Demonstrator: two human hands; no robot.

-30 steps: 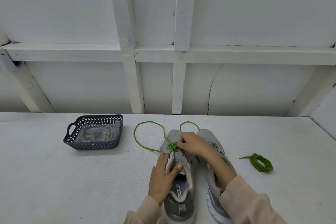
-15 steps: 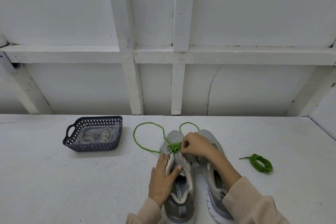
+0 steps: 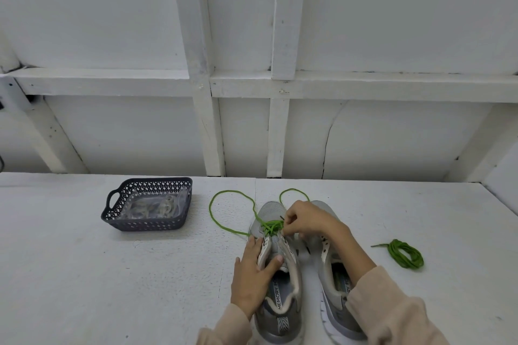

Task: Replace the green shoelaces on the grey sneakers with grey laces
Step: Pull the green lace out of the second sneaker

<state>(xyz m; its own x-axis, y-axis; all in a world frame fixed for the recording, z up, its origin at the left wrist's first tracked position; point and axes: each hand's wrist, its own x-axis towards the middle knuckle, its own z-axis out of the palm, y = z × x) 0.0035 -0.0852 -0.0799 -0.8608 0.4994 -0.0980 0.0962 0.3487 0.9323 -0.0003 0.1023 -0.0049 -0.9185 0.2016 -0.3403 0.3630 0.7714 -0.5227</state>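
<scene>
- head view showed a person's left hand (image 3: 252, 274) gripping the left sneaker (image 3: 280, 322), thumb pressed on the tongue and fingers along the outer eyelet flap, pinning the shoe to the white table (image 3: 112, 274).
- the right hand (image 3: 308, 221) reached in from the other side, its fingers curled and pinching the green lace (image 3: 270, 225) where it crossed the lowest eyelets, just beyond the left hand's fingertips.
- the lace lay straight ahead of both hands, with the right hand on it and the nearer of the two. the sneaker's long axis ran directly away from the person, toe farthest, so the next pull probably needed to go up and toward the toe, away from the bracing left hand.
- only the last crossings by the toe were threaded. the freed lengths trailed beyond both hands in two slack loops on the table, the larger one out past the left hand.
- the lace looked thin, round, limp and bright green.
- the right sneaker (image 3: 336, 280) lay parallel under the right forearm, with no lace visible in its eyelets. a coiled green lace (image 3: 405, 253) sat well to the right of the right hand.
- a dark basket (image 3: 157, 180) holding bagged pale laces (image 3: 157, 206), likely the grey replacements, stood well to the left of the left hand.
</scene>
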